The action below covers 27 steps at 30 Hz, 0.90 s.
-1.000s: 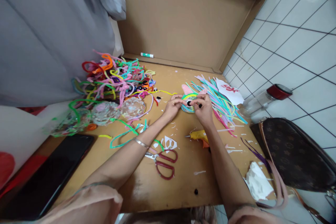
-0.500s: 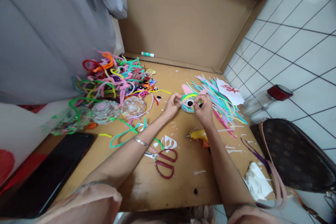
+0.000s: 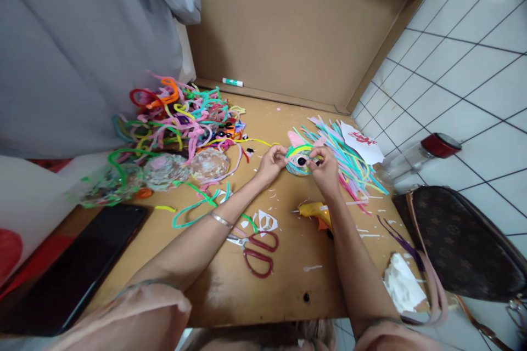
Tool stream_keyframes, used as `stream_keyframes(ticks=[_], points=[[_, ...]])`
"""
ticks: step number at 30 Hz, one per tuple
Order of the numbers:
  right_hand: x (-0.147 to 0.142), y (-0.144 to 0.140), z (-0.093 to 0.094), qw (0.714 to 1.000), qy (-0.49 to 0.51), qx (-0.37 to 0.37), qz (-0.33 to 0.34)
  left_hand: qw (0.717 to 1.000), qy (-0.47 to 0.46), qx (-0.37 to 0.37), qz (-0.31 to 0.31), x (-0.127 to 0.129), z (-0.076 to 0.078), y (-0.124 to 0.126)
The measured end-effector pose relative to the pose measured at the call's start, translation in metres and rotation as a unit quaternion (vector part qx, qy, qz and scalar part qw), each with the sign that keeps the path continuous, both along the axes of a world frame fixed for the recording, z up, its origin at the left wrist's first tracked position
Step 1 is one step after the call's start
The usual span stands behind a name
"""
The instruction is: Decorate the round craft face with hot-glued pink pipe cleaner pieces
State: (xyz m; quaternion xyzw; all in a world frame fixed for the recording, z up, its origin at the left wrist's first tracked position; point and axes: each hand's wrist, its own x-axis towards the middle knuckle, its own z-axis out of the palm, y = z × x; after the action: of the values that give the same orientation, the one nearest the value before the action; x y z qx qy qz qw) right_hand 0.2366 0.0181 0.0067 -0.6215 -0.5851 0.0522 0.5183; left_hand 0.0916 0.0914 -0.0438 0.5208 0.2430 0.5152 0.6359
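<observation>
At twelve o'clock on the board (image 3: 230,285), the coiled face (image 3: 300,159) already carries one googly eye (image 3: 301,161); left hand (image 3: 272,163) pinches its rim, right hand (image 3: 327,171) pinches beside it.

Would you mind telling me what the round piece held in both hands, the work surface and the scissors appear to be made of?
The round piece looks like coiled fuzzy pipe cleaners in green, yellow and blue, with a glossy plastic eye. The work surface looks like matte brown cardboard, its upright flap creased at the fold. The scissors have shiny metal blades and smooth red handles, probably plastic.
</observation>
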Motion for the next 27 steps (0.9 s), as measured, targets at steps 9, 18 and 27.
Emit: stream_keyframes(ticks=[9,18,27], points=[[0.0040,0.0005,-0.0022,1.000,0.000,0.007,0.009,1.000,0.002,-0.006,-0.001,0.0004,-0.0006,0.0005],[0.0005,-0.0024,0.0019,1.000,-0.020,0.011,0.008,1.000,-0.007,0.002,0.000,-0.0012,-0.0028,0.0015],[0.0005,-0.0029,0.0040,1.000,-0.030,0.000,0.005,1.000,-0.017,-0.008,0.001,0.0013,-0.0069,0.0027]])
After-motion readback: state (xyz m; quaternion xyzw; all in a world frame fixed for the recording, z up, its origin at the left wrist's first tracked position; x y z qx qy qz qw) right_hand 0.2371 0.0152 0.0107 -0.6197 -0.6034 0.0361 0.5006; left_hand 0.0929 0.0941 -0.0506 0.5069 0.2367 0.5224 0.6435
